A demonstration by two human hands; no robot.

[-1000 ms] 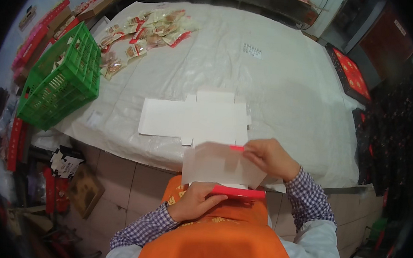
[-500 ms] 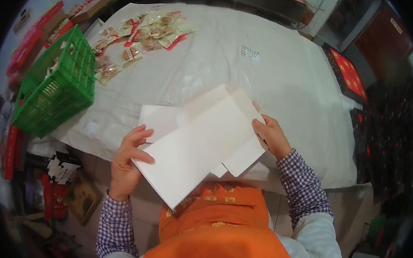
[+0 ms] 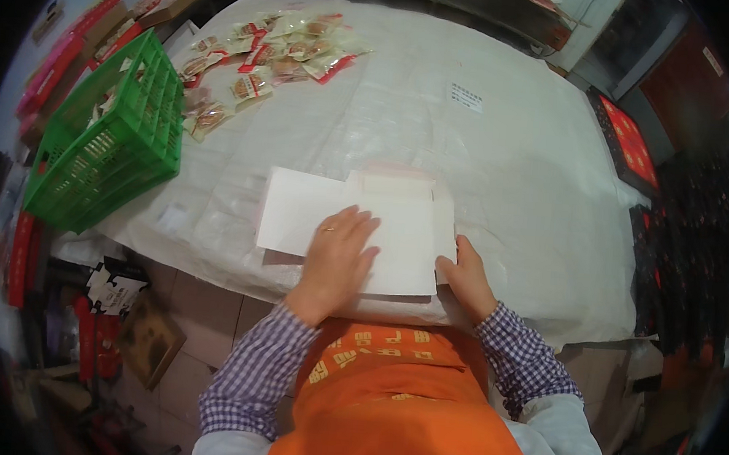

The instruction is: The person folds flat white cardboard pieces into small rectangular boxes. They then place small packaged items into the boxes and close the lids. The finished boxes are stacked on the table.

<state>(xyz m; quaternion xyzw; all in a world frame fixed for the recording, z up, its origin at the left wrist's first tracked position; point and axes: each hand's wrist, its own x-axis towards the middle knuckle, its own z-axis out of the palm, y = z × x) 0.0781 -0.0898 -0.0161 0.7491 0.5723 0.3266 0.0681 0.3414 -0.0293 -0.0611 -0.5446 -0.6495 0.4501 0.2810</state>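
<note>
Flat, left hand fingers spread on white cardboard sheet; right hand pinches its edge.

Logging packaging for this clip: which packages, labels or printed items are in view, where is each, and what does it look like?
Flat white carton blanks: near table edge, under both hands, rectangular with flaps.
Snack packets: far left of table, a loose pile, clear wrap with red ends.
Small label: far middle of the table cover, white rectangle, dark print.
Green crate: left table edge, slotted plastic.
Red printed boxes: right of table, flat, with gold pattern.
</note>
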